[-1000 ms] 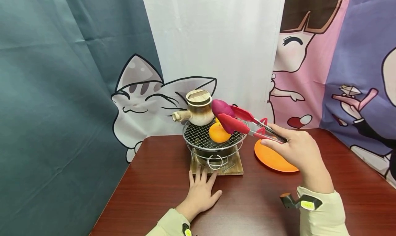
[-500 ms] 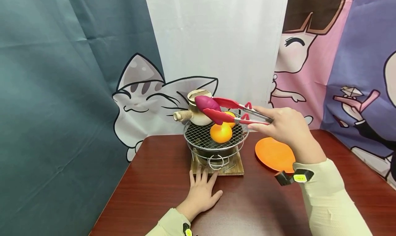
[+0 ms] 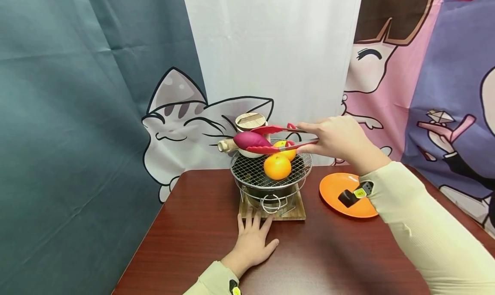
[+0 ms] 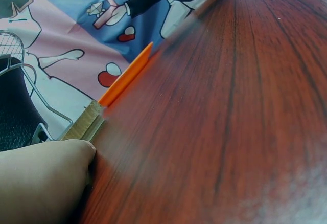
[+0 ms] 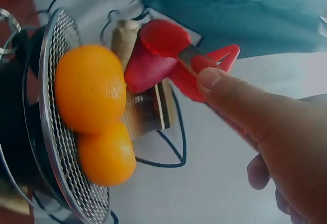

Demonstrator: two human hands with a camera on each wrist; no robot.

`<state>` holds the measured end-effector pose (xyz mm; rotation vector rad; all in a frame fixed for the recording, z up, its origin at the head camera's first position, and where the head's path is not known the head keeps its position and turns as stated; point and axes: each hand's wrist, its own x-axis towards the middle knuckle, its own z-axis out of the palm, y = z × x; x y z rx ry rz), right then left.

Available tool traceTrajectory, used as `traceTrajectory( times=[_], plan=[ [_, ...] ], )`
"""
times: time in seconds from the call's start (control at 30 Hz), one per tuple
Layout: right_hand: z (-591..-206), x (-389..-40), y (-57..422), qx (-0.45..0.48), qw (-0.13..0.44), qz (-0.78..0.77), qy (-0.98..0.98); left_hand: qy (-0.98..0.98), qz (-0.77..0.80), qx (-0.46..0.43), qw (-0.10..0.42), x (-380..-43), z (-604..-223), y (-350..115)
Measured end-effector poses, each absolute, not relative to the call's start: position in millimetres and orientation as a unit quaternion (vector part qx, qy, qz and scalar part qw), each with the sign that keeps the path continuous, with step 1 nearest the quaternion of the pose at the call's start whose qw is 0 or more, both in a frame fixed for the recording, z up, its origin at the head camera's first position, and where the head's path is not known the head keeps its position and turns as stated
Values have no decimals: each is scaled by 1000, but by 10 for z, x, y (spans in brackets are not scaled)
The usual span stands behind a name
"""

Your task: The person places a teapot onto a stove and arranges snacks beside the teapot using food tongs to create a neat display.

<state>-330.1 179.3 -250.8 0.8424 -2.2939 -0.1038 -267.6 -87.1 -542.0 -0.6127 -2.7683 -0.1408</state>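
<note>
My right hand (image 3: 335, 139) grips a pair of red-tipped metal tongs (image 3: 305, 144). Between the tong tips is a purple sweet-potato-shaped piece (image 3: 249, 139), held above the grill's wire mesh (image 3: 247, 170) and in front of the teapot. Two oranges (image 3: 277, 167) sit on the mesh, one behind the other; the right wrist view shows both oranges (image 5: 91, 88) close beside the tongs. My left hand (image 3: 253, 242) lies with fingers spread on the table, its fingertips at the front edge of the wooden base (image 3: 295, 209) under the grill.
A side-handled teapot (image 3: 250, 122) with a wooden lid stands at the back left of the mesh, partly hidden. An orange plate (image 3: 334, 196) lies on the dark red table (image 3: 193, 226) right of the grill, partly covered by the right forearm. Printed curtains hang behind.
My right hand has moved left and away from me, carrying the purple piece in the tongs from the mesh's right side to in front of the teapot. The left hand stays put.
</note>
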Motion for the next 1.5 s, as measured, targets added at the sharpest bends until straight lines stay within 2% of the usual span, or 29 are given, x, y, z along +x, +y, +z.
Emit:
traceTrajectory(
  times=[0.17, 0.53, 0.93, 1.5],
  plan=[
    [-2420, -3365, 1727, 368, 361, -66, -854, -964, -44, -217, 150, -2683, -5427, -874],
    [-2313, -3501, 1564, 428, 350, -133, -823, -965, -42, -215, 144, -2684, -5431, -887],
    [-2152, -3559, 1355, 451, 286, -195, -823, -964, -50, -219, 145, -2665, -5409, -883],
    [-2148, -3601, 1266, 469, 260, -205, -819, -966, -38, -213, 144, -2681, -5412, -872]
  ],
)
